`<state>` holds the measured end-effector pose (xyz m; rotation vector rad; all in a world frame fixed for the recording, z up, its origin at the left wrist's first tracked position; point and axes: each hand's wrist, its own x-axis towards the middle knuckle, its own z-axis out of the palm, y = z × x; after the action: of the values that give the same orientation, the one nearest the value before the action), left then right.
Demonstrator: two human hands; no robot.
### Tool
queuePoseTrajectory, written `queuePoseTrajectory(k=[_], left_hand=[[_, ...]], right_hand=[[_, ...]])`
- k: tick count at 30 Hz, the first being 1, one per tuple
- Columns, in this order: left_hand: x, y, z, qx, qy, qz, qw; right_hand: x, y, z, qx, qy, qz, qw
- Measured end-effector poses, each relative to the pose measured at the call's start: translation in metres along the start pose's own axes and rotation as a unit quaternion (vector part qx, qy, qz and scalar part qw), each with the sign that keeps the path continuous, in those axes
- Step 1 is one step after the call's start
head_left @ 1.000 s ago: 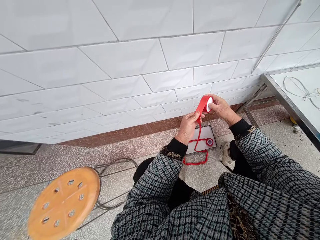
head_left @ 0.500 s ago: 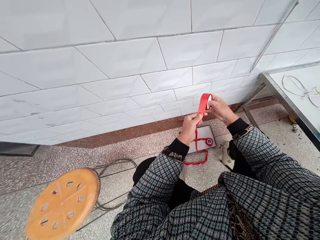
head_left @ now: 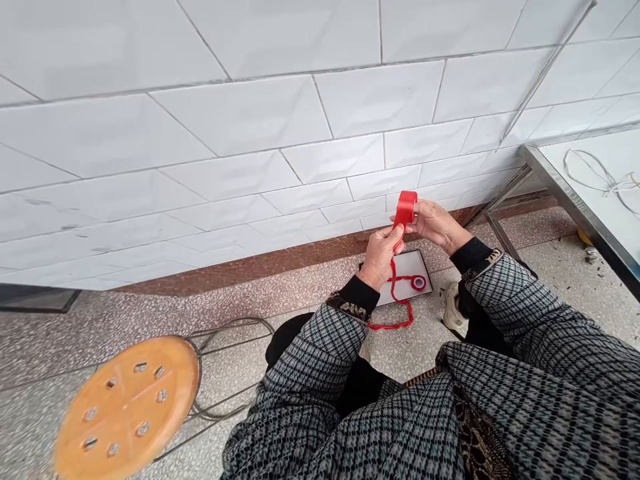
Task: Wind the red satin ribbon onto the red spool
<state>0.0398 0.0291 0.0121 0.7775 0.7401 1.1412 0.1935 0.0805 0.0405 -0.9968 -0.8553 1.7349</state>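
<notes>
Small roll [head_left: 419,283] in tray [head_left: 406,263], left hand [head_left: 379,256] pinching red ribbon [head_left: 401,219], right hand [head_left: 437,224] gripping spool [head_left: 408,199]

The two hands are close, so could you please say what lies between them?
In the head view, a red ribbon roll lies between them: the right hand holds it, the left hand pinches its band.

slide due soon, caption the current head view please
Left hand pinches red ribbon while right hand holds its roll; another roll lies in a tray.
</notes>
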Motion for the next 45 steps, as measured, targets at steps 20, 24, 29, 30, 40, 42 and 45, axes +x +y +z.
queuePoseTrajectory(k=[20, 24, 29, 30, 40, 42, 45], left_hand=[[-0.002, -0.006, 0.004, -0.007, 0.000, 0.008, 1.000], [-0.003, -0.009, 0.007, -0.014, 0.066, 0.013, 0.998], [-0.003, -0.013, 0.010, 0.013, 0.152, 0.042, 0.987], [-0.002, -0.013, 0.010, 0.021, 0.157, 0.053, 0.986], [0.001, -0.011, -0.001, 0.043, 0.070, 0.048, 0.995], [0.001, -0.011, -0.003, 0.045, 0.066, 0.040, 0.996], [0.001, -0.010, -0.006, 0.043, 0.043, 0.033, 0.998]], right_hand=[[-0.005, 0.013, 0.007, 0.029, -0.040, 0.053, 0.997], [-0.004, 0.020, 0.007, 0.050, -0.049, 0.079, 0.994], [-0.001, 0.027, 0.007, 0.043, -0.077, 0.110, 0.990], [-0.001, 0.027, 0.007, 0.041, -0.086, 0.113, 0.989], [0.001, 0.027, 0.004, 0.061, -0.086, 0.145, 0.984], [0.001, 0.027, 0.003, 0.059, -0.094, 0.147, 0.983], [-0.001, 0.026, 0.003, 0.052, -0.119, 0.161, 0.978]])
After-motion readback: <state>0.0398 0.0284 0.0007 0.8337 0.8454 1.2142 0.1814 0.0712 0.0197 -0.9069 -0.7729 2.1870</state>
